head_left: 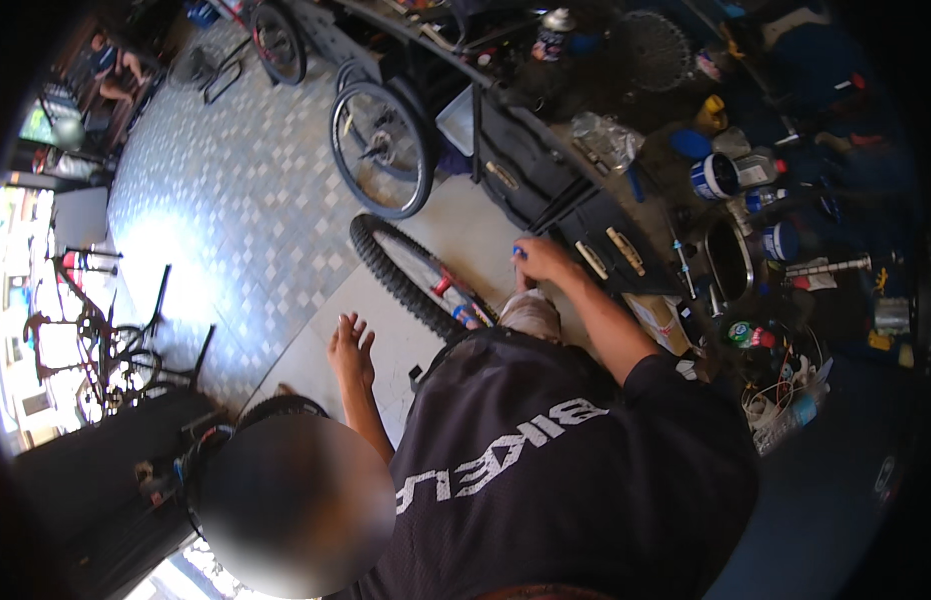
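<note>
Looks like you're between moves on the knobby wheel (389, 268), exact step unclear. Your right hand (542, 260) has its grip closed on a small blue item (519, 252), kind can't tell; your left hand (353, 350) is loose, fingers apart, nothing seen in it. Knobby wheel sits left of the right grip, apart; far and right of the left one. Next probably calls for your left to steady it
</note>
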`<state>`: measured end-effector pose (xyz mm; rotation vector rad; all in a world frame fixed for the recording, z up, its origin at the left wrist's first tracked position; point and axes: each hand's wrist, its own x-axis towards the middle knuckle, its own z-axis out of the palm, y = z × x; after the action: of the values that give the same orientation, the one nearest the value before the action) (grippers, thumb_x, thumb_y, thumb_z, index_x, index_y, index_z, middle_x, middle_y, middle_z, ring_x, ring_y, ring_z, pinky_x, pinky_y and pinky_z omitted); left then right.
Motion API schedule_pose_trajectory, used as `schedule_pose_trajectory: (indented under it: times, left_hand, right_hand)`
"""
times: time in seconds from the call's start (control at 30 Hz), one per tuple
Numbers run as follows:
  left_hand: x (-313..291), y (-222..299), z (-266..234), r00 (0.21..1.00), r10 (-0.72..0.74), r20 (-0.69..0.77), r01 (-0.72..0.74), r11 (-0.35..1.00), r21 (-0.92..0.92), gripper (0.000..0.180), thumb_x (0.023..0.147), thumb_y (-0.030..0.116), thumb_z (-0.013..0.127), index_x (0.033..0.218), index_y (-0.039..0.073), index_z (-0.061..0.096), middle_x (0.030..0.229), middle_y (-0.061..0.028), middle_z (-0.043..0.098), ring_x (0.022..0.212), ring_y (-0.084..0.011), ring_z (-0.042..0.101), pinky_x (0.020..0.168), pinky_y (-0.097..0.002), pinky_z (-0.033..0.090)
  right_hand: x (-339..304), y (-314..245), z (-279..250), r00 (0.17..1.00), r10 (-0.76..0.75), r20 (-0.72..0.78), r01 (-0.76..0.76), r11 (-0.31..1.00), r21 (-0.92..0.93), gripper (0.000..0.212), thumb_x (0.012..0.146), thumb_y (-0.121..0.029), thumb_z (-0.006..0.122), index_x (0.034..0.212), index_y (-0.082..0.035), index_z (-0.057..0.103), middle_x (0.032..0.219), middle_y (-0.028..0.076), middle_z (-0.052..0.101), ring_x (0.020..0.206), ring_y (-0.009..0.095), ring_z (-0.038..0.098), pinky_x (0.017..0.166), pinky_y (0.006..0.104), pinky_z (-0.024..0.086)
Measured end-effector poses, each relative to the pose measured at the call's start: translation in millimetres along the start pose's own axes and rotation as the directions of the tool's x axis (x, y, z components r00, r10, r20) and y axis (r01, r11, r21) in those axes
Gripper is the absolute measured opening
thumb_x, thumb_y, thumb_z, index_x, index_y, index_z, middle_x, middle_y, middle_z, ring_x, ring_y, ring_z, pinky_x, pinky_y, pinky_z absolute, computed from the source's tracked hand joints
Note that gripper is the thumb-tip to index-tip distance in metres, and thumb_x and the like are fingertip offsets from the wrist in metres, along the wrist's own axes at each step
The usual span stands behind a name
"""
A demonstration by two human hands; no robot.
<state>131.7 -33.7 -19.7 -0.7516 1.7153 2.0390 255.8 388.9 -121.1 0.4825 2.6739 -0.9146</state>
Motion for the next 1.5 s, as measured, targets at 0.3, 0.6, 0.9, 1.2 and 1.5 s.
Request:
schedule_pose_trajectory:
  times: [0.3, 0.6, 0.9, 1.2, 1.5]
  left_hand:
    - [-8, -8, 73, 0.919, -0.052, 0.391, -0.054, 0.965, 0.255, 0.065, 0.096, 0.016, 0.079, 0.154, 0.009, 0.051, 0.149, -0.0173, 0.055, 0.115, -0.0199, 0.066, 0.088, -0.0348, 0.057]
    - [-5, -16, 110, 0.858, -0.088, 0.506, -0.151, 0.898, 0.413, 0.050, 0.097, 0.022, 0.079, 0.141, 0.004, 0.064, 0.129, -0.0086, 0.067, 0.108, -0.0169, 0.067, 0.085, -0.0325, 0.056]
    - [0, -7, 136, 0.829, -0.099, 0.551, -0.184, 0.881, 0.435, 0.043, 0.100, 0.027, 0.076, 0.135, 0.004, 0.068, 0.118, -0.0053, 0.070, 0.100, -0.0153, 0.068, 0.082, -0.0311, 0.055]
    - [13, -12, 148, 0.805, -0.099, 0.585, -0.215, 0.870, 0.443, 0.040, 0.101, 0.029, 0.075, 0.133, 0.006, 0.069, 0.116, -0.0030, 0.071, 0.099, -0.0145, 0.068, 0.080, -0.0304, 0.055]
    - [17, -14, 146, 0.778, -0.151, 0.610, -0.206, 0.856, 0.475, 0.038, 0.102, 0.030, 0.073, 0.134, 0.010, 0.068, 0.119, 0.0006, 0.071, 0.101, -0.0136, 0.068, 0.081, -0.0307, 0.053]
  right_hand:
    - [-13, -49, -28, 0.990, -0.115, -0.077, 0.121, 0.990, 0.069, 0.046, 0.096, -0.037, 0.067, 0.129, -0.006, 0.069, 0.125, 0.023, 0.072, 0.118, 0.041, 0.068, 0.099, 0.0497, 0.054]
    - [-40, -36, -151, 0.814, 0.122, -0.567, 0.015, 0.973, 0.232, 0.024, 0.096, -0.027, 0.072, 0.115, -0.013, 0.074, 0.096, 0.010, 0.078, 0.089, 0.033, 0.075, 0.076, 0.0446, 0.059]
    - [-60, -17, -201, 0.689, 0.180, -0.702, -0.032, 0.975, 0.219, 0.022, 0.094, -0.024, 0.073, 0.112, -0.010, 0.073, 0.096, 0.008, 0.076, 0.085, 0.029, 0.074, 0.075, 0.0394, 0.058]
    - [-61, -26, -164, 0.790, 0.157, -0.592, -0.016, 0.972, 0.235, 0.025, 0.094, -0.028, 0.072, 0.114, -0.014, 0.074, 0.100, 0.008, 0.078, 0.094, 0.031, 0.075, 0.081, 0.0449, 0.059]
    - [-99, -35, -131, 0.835, 0.205, -0.510, -0.098, 0.969, 0.229, 0.027, 0.097, -0.030, 0.068, 0.116, -0.011, 0.074, 0.115, 0.010, 0.074, 0.106, 0.035, 0.071, 0.088, 0.0483, 0.057]
